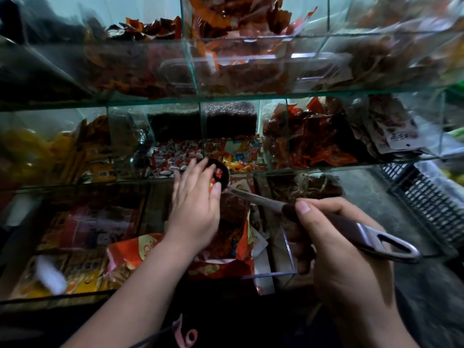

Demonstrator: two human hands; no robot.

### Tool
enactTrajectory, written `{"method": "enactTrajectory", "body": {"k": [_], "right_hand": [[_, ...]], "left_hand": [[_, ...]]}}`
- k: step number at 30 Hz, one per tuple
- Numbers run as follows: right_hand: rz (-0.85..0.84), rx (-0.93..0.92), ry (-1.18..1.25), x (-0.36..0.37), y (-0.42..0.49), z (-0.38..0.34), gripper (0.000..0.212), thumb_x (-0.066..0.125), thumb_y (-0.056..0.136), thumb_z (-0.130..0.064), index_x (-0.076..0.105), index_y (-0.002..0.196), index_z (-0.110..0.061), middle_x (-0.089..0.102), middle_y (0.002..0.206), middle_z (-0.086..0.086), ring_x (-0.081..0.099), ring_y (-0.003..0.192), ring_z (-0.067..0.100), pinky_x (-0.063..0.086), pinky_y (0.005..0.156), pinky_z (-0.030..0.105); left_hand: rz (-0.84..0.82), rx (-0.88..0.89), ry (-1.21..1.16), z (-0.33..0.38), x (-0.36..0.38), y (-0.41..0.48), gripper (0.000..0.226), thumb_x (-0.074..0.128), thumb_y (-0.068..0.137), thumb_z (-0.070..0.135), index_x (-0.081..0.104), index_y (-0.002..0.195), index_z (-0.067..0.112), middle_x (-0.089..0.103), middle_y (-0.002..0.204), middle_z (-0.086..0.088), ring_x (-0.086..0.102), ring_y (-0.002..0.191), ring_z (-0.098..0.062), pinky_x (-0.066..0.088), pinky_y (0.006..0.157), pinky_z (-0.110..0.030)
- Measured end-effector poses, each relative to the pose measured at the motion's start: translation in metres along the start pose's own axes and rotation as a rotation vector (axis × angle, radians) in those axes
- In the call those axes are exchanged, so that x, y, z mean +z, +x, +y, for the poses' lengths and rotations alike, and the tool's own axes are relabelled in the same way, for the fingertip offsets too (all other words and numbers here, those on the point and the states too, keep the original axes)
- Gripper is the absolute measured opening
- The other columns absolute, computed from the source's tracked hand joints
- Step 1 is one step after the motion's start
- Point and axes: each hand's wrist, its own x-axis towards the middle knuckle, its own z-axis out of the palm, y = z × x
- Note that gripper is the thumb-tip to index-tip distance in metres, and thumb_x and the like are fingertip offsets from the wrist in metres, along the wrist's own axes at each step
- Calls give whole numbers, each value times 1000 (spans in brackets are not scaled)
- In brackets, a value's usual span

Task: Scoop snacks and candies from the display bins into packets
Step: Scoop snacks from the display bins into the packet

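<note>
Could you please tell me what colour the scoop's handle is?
The handle is dark brown, with a silver metal end; head view.

A black lattice crate (426, 197) lies tilted at the right edge of the frame, on a grey concrete floor (364, 187). Pale, crumpled plastic sheeting (438, 172) lies over the crate's upper right side. At bottom centre is dark cloth (226, 330) bearing a pink printed mark (185, 335). Something green (457, 89), too blurred to identify, shows at the far right.
</note>
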Motion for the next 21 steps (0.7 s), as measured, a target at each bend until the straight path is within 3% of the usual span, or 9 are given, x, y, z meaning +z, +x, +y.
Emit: {"method": "enactTrajectory", "body": {"k": [5, 8, 10, 12, 14, 17, 21], "right_hand": [[171, -168, -61, 5, 23, 1, 20, 71, 86, -40, 75, 85, -20, 70, 62, 10, 63, 45, 20, 50, 43, 29], [238, -135, -33, 9, 42, 11, 18, 68, 89, -39, 76, 85, -23, 73, 68, 8, 66, 49, 16, 52, 43, 28], [255, -143, -70, 17, 56, 21, 14, 68, 90, -38, 75, 84, -27, 75, 73, 5, 70, 58, 17, 57, 51, 33], [204, -270, -239, 23, 72, 31, 10, 71, 93, -27, 75, 85, -29, 75, 81, -4, 73, 73, 13, 60, 66, 33], [43, -427, -482, 27, 84, 37, 6, 71, 94, -19, 76, 95, -23, 73, 87, -9, 70, 83, 7, 57, 75, 27], [-133, -565, -777, 21, 93, 39, 16, 68, 96, -28, 75, 109, -20, 64, 90, -2, 63, 80, 12, 54, 70, 35], [-138, -654, -756, 11, 83, 27, 18, 65, 98, -31, 72, 112, -22, 59, 90, -5, 61, 78, 8, 51, 66, 26]], "left_hand": [[-101, 109, 11, 14, 23, 65, 50, 30, 107, 39, 37, 153, 19, 17, 166, 2, 4, 154, -16, 5, 125, -40], [-211, 164, 3, 14, 41, 93, 52, 34, 107, 38, 34, 155, 16, 16, 167, 0, 5, 154, -19, 7, 125, -39], [-260, 105, -16, 10, 50, 107, 55, 38, 107, 35, 26, 158, 16, 16, 167, -1, 6, 154, -20, 7, 124, -37], [-255, -7, -96, 7, 54, 114, 61, 43, 106, 32, 18, 159, 17, 17, 167, -4, 7, 154, -21, 9, 122, -35], [-231, -74, -152, 5, 57, 113, 66, 47, 104, 30, 13, 160, 20, 18, 166, -4, 10, 153, -20, 13, 121, -35], [-233, -140, -141, -1, 54, 99, 67, 50, 102, 33, 13, 158, 33, 18, 166, 7, 18, 151, -16, 17, 117, -31], [-165, -143, -215, -10, 36, 70, 66, 57, 99, 33, 23, 156, 30, 30, 161, 3, 32, 145, -18, 24, 113, -28]]}}
